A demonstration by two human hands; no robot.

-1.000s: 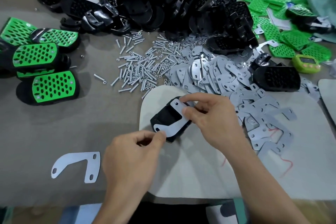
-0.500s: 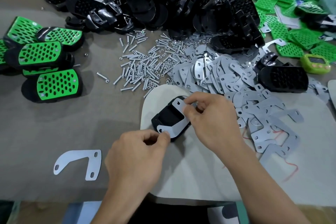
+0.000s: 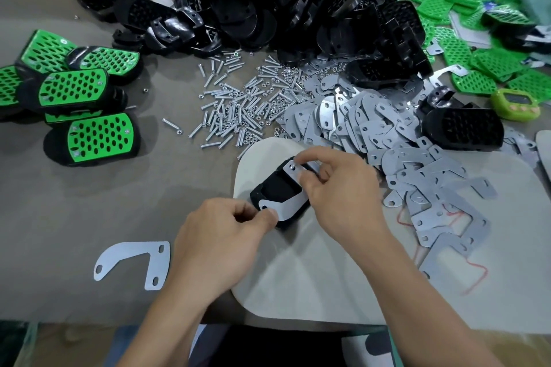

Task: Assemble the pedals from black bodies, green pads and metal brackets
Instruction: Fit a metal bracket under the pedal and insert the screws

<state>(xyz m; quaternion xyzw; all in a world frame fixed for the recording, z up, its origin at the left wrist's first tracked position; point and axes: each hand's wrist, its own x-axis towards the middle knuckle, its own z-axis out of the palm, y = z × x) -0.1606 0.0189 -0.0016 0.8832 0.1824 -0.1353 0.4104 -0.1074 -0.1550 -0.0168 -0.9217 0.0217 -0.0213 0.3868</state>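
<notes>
Green-padded finished pedals (image 3: 98, 140) lie clustered at the far left of my grey table (image 3: 74, 217), pads facing up. Nearer to me, a spare bracket (image 3: 134, 262) lies flat and alone on the table, just left of my left hand (image 3: 220, 244). Farther back, a scatter of screws (image 3: 235, 107) covers the middle of the table. My left hand has its fingers curled, with the thumb pinching the near end of the metal bracket (image 3: 293, 202) against the black body (image 3: 272, 188). This body rests at the left edge of a pale mat (image 3: 298, 277), and the bracket is laid along its upper face. My right hand (image 3: 343, 191) grips the far end of the same bracket between thumb and forefinger, its other fingers curled over the body's right side. Behind both hands, a heap of black bodies (image 3: 268, 9) fills the far side of the table. A heap of brackets (image 3: 387, 134) spills from beside the screws onto the mat to the right of my right hand. One separate body (image 3: 465, 128) lies at that heap's right edge. Loose green pads (image 3: 492, 68) lie at the far right, with a small green timer (image 3: 515, 104) beside them.
</notes>
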